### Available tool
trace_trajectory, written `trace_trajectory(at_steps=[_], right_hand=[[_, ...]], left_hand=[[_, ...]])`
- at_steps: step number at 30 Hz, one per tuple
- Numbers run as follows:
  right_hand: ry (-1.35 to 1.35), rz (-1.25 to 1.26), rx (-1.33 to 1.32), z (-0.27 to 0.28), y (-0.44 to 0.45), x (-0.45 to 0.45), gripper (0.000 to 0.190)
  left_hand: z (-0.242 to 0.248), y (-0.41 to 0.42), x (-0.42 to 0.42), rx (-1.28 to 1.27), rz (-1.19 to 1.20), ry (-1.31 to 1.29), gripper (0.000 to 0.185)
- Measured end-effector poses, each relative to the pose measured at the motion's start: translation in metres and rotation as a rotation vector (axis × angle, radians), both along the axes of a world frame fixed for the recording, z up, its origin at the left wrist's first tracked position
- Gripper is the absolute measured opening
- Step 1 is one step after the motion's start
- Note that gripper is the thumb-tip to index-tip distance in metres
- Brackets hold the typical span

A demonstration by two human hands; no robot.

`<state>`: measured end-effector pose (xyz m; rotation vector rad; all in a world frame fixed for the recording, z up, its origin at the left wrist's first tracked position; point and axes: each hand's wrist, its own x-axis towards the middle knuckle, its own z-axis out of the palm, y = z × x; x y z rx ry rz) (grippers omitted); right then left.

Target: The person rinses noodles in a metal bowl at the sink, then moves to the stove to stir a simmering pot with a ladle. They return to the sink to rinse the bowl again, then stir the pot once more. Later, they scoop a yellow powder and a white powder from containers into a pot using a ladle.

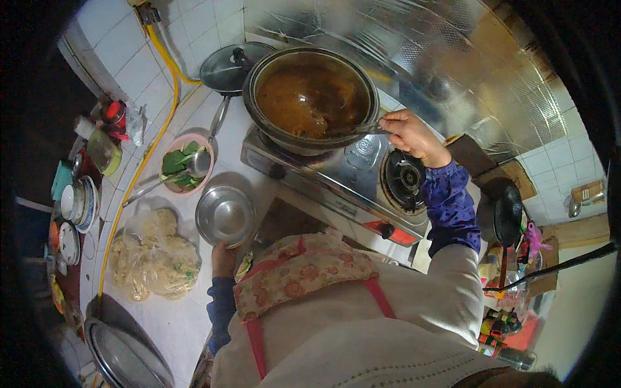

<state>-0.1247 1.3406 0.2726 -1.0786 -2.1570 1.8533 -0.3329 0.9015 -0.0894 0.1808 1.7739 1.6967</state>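
Observation:
A large dark pot [310, 97] of brown broth stands on the left burner of a two-burner gas stove [330, 184]. At its right rim my right hand [410, 133] grips a dark utensil handle [368, 129]; the utensil's far end seems to lie in the broth and is hidden. My left hand [224, 259] holds a round steel bowl [226, 217] by its near rim, over the white tiled counter. The bowl looks empty. Beyond it a pink bowl [211, 167] contains green leaves [177, 162], with a metal ladle [198, 164] resting across it.
Plastic bags of noodle-like food [155, 257] lie left of the steel bowl. A glass lid [230, 68] sits behind the pot's left side. A yellow hose [119, 218] runs along the counter. Stacked dishes [80, 206] stand far left, a large metal basin [126, 356] lower left, a black wok [507, 211] right.

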Motion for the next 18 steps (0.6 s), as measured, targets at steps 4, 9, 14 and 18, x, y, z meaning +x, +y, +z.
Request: trace_trajectory(at_steps=[4, 9, 14, 18], right_hand=[[0.222, -0.209, -0.321, -0.048, -0.008, 0.005, 0.016], [0.465, -0.300, -0.414, -0.088, -0.023, 0.026, 0.021], [0.595, -0.385, -0.312, -0.108, -0.047, 0.036, 0.022], [0.684, -0.434, -0.296, -0.117, -0.062, 0.035, 0.020]], left_hand=[[-0.001, 0.000, -0.001, 0.429, 0.207, -0.663, 0.017], [-0.001, -0.004, -0.003, -0.176, -0.196, 0.138, 0.029], [0.031, 0.005, 0.006, 0.442, 0.061, -0.510, 0.037], [0.044, 0.007, 0.007, 0.126, -0.122, -0.148, 0.037]])
